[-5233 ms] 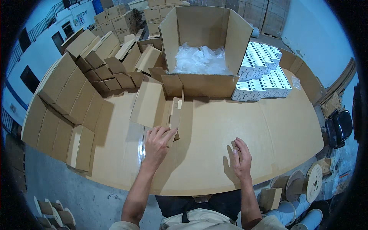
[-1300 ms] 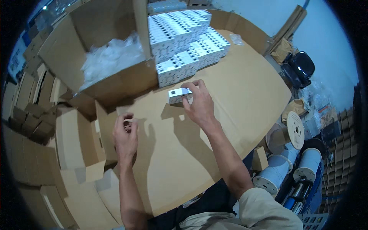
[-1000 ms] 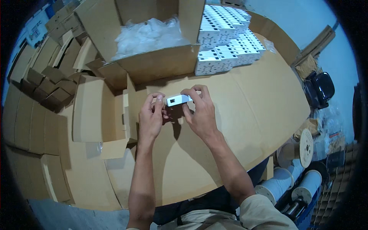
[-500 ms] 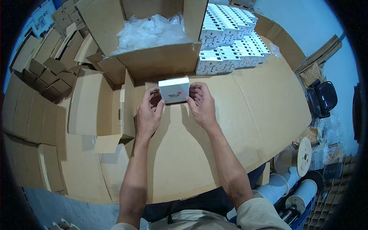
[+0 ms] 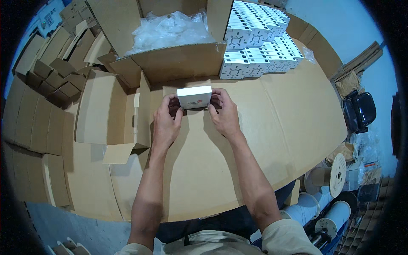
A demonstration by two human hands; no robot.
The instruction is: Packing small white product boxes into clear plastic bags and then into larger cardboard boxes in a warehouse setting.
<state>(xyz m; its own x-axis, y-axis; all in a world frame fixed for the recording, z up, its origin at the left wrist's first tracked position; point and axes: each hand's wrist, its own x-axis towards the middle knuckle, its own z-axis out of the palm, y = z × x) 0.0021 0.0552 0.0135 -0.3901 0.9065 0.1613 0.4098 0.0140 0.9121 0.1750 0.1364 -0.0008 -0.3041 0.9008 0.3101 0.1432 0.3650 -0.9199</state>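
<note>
Between my two hands a small white box [image 5: 194, 97] stands upright on the cardboard-covered table, a small red mark and dark print on its front. My left hand [image 5: 167, 121] grips its left edge with thumb and fingers. On the opposite edge, my right hand [image 5: 224, 114] holds it the same way, thumb at the lower front corner. Parts of the fingers behind the box are hidden. Just left of my left hand lies an open cardboard carton [image 5: 100, 110] with its flaps spread.
A big cardboard box [image 5: 182, 61] holding clear plastic bags [image 5: 170, 32] stands beyond my hands. Stacked white boxes [image 5: 238, 68] sit at the back right. Brown cartons [image 5: 32, 114] line the left side. Spools [image 5: 338, 174] and a black chair-like object [image 5: 359, 108] are off the table's right.
The white box's top shows more and its front less, so it looks tilted slightly. Both hands keep their hold. The whole view has shifted a little.
</note>
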